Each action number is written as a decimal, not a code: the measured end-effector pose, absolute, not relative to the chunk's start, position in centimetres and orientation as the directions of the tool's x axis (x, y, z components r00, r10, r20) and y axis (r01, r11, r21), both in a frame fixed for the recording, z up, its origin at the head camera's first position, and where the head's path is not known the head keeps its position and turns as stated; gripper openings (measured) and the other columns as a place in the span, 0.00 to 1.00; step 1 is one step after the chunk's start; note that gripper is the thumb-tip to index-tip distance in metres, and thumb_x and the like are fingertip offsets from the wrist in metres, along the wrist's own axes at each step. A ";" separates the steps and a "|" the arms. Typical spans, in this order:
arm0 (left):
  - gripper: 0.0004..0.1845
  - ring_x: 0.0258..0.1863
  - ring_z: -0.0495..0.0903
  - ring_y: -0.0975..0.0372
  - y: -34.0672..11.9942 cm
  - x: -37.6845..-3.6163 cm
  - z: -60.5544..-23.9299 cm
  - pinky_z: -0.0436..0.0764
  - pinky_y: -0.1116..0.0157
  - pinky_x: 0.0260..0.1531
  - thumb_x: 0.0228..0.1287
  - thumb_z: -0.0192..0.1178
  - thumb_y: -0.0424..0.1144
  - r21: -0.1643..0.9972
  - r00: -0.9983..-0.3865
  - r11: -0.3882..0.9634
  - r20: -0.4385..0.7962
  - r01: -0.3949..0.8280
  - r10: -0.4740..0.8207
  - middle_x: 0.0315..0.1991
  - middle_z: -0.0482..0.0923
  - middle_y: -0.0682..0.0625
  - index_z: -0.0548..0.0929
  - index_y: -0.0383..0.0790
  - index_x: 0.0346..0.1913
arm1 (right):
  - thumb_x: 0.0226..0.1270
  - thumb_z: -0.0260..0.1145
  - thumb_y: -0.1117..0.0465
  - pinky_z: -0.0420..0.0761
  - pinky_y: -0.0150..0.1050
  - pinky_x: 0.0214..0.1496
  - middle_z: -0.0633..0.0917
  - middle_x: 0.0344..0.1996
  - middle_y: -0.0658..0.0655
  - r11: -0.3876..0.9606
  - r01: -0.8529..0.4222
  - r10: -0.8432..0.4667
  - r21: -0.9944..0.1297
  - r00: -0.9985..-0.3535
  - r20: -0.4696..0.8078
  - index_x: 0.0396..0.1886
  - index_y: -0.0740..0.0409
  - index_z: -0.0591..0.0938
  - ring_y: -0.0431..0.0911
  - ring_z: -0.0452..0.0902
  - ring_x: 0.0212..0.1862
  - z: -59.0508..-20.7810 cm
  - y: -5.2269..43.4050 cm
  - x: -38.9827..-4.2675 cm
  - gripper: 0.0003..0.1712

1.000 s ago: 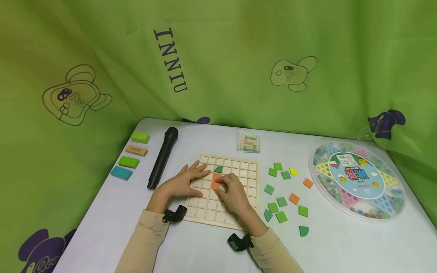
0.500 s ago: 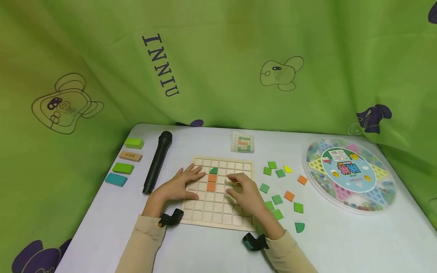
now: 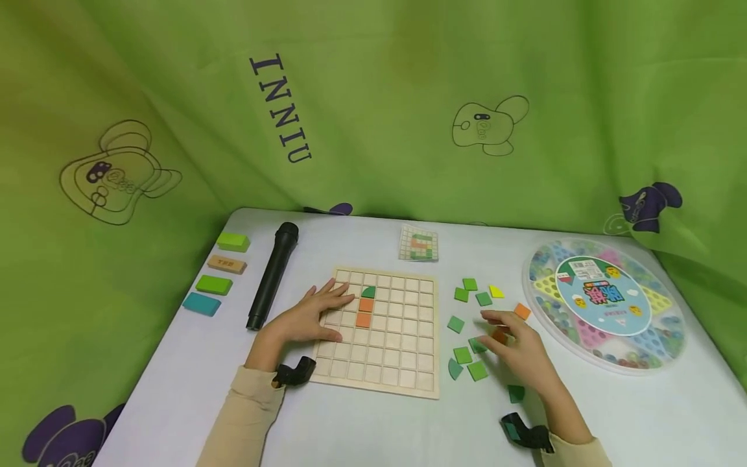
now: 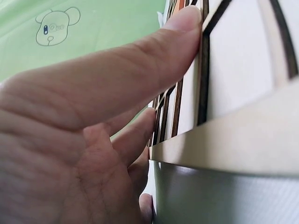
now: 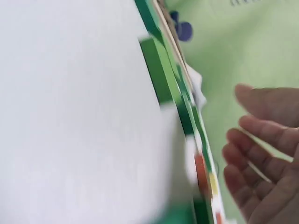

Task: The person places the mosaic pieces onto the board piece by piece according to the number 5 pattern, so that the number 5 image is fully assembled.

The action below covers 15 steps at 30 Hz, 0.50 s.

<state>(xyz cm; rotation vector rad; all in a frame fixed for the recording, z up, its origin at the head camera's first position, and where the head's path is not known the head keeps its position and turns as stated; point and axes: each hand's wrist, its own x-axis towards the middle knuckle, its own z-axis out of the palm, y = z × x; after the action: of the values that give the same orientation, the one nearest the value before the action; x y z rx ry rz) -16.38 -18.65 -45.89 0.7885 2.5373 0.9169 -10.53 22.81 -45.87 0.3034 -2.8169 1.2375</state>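
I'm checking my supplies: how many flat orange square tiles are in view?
4. Two orange tiles lie on the square, pale wooden grid board; one is partly hidden by the right hand; one lies beside the round clear plastic case. The left hand might hide more too.

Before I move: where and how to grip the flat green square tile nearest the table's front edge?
Pinch the green square tile by its near and far edges, probably from above, right side, with the right hand. Lying flat, it offers only thin edges; a teal quarter-circle tile and another green square sit close left and far left.
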 end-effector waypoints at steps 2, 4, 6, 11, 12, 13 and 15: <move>0.45 0.76 0.38 0.48 -18.5 -16.4 -46.0 0.36 0.42 0.71 0.50 0.70 0.50 0.667 -0.789 0.638 -0.120 0.386 0.602 0.75 0.50 0.46 0.64 0.42 0.70 | 0.60 0.69 0.57 0.80 0.32 0.50 0.81 0.52 0.59 0.685 -0.159 -0.132 -0.711 -0.987 0.094 0.57 0.60 0.77 0.55 0.78 0.51 -46.2 24.2 -10.1 0.26; 0.45 0.76 0.38 0.48 -18.5 -16.4 -46.0 0.35 0.43 0.71 0.50 0.70 0.50 0.667 -0.791 0.641 -0.124 0.381 0.599 0.75 0.50 0.46 0.64 0.43 0.71 | 0.60 0.69 0.56 0.77 0.25 0.48 0.80 0.52 0.60 0.714 -0.126 -0.110 -0.689 -0.992 0.066 0.58 0.59 0.77 0.55 0.77 0.51 -46.4 25.2 -9.9 0.26; 0.45 0.76 0.38 0.48 -18.5 -16.4 -46.1 0.35 0.43 0.71 0.50 0.70 0.50 0.662 -0.794 0.646 -0.124 0.380 0.595 0.75 0.50 0.46 0.64 0.43 0.71 | 0.60 0.69 0.55 0.74 0.21 0.47 0.80 0.51 0.60 0.742 -0.108 -0.101 -0.661 -0.994 0.050 0.57 0.60 0.77 0.55 0.77 0.51 -46.7 25.8 -9.9 0.26; 0.45 0.76 0.37 0.47 -18.6 -16.4 -46.1 0.35 0.42 0.71 0.50 0.70 0.51 0.654 -0.794 0.651 -0.125 0.385 0.595 0.75 0.49 0.46 0.64 0.42 0.71 | 0.58 0.71 0.58 0.72 0.22 0.45 0.80 0.45 0.57 0.798 -0.117 -0.092 -0.591 -0.993 0.071 0.49 0.59 0.81 0.50 0.76 0.47 -47.3 26.0 -10.1 0.19; 0.45 0.76 0.37 0.47 -18.6 -16.4 -46.1 0.35 0.42 0.71 0.50 0.70 0.51 0.654 -0.793 0.651 -0.127 0.385 0.596 0.75 0.49 0.46 0.63 0.42 0.71 | 0.57 0.71 0.59 0.72 0.22 0.44 0.80 0.44 0.56 0.802 -0.114 -0.085 -0.587 -0.993 0.077 0.47 0.58 0.82 0.48 0.75 0.46 -47.4 25.9 -10.1 0.18; 0.45 0.76 0.37 0.48 -18.6 -16.4 -46.0 0.35 0.43 0.71 0.50 0.70 0.51 0.658 -0.792 0.649 -0.129 0.382 0.597 0.75 0.49 0.47 0.64 0.43 0.71 | 0.57 0.71 0.60 0.72 0.22 0.43 0.80 0.43 0.56 0.807 -0.111 -0.077 -0.581 -0.994 0.083 0.46 0.58 0.82 0.47 0.75 0.45 -47.6 25.9 -10.1 0.17; 0.45 0.76 0.37 0.48 -18.6 -16.5 -45.9 0.35 0.43 0.71 0.50 0.70 0.51 0.665 -0.792 0.646 -0.132 0.375 0.596 0.75 0.49 0.46 0.64 0.42 0.71 | 0.57 0.70 0.61 0.71 0.23 0.43 0.79 0.43 0.55 0.807 -0.106 -0.064 -0.581 -0.994 0.091 0.45 0.57 0.82 0.46 0.74 0.44 -47.8 25.7 -10.0 0.15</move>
<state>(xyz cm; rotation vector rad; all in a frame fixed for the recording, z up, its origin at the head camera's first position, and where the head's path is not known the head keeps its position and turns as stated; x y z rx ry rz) -16.46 -18.62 -45.93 0.7729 2.5280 0.9095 -10.03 25.70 -47.80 0.1374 -2.9221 0.9456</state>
